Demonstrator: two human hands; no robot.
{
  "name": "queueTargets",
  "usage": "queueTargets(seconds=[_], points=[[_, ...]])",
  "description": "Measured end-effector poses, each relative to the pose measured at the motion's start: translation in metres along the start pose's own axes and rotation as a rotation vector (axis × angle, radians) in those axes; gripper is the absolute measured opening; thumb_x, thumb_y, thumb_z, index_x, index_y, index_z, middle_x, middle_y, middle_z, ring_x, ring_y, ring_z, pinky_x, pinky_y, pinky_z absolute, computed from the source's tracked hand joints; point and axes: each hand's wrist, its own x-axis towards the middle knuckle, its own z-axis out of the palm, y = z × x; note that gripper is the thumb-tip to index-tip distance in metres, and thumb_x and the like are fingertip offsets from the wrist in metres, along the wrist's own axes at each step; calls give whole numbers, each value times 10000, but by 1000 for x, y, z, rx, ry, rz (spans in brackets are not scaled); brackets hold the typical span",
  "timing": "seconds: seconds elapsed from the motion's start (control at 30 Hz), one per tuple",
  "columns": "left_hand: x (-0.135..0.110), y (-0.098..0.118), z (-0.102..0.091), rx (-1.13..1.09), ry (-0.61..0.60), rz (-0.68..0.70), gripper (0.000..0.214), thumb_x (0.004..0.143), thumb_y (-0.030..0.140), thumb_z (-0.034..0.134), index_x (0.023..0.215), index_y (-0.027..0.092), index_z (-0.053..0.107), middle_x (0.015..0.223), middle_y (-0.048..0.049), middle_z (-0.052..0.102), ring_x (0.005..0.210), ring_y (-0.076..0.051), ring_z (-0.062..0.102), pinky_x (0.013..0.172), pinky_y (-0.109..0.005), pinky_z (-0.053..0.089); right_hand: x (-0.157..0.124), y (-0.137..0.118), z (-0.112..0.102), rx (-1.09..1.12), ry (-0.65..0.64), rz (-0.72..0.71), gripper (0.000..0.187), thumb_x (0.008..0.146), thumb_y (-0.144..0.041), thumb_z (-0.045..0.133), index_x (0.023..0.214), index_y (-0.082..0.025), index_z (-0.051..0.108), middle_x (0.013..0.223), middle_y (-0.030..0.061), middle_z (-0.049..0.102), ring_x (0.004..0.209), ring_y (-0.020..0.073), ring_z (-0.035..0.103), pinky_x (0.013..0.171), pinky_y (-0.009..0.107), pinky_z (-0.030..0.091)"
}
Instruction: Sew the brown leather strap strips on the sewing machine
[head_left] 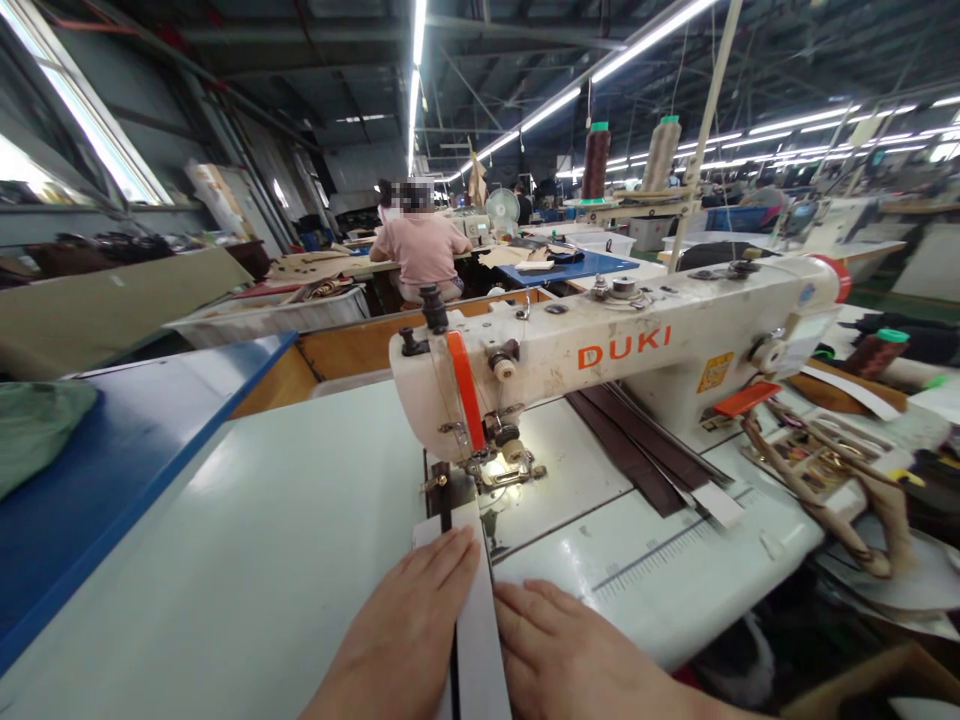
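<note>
A long white strip [480, 640] with a dark strip along its left side runs from the front edge up toward the needle area of a white sewing machine [547, 350]. My left hand [412, 620] lies over the strips, fingers stretched out and pressing down on them. Along the right edge of the white strip rests my right hand [559, 640], its fingers extended flat and touching that edge. Ahead of both hands, the machine's presser foot [491, 470] is lit by a small lamp. The far end of the strips is partly hidden under the machine head.
Brown strips [630, 450] lie under the machine arm at right. Beyond them stands a tray of small parts [817, 450]. A blue table [180, 430] borders the left side. Thread cones [596, 165] stand behind. A person in a pink top [424, 250] sits farther back.
</note>
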Motion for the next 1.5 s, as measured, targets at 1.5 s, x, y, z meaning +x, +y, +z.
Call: queueTargets(seconds=[1.5], points=[[33,-12,20,-132,72,-150,393,965,180,255,1110,92,609,1102,-126,695,1018,-191,665,885,-314,558,35,72,9,120,-208,-161,183,960,-203,474,802,-160,555,813,4,584,782,172,522,711,312,411]])
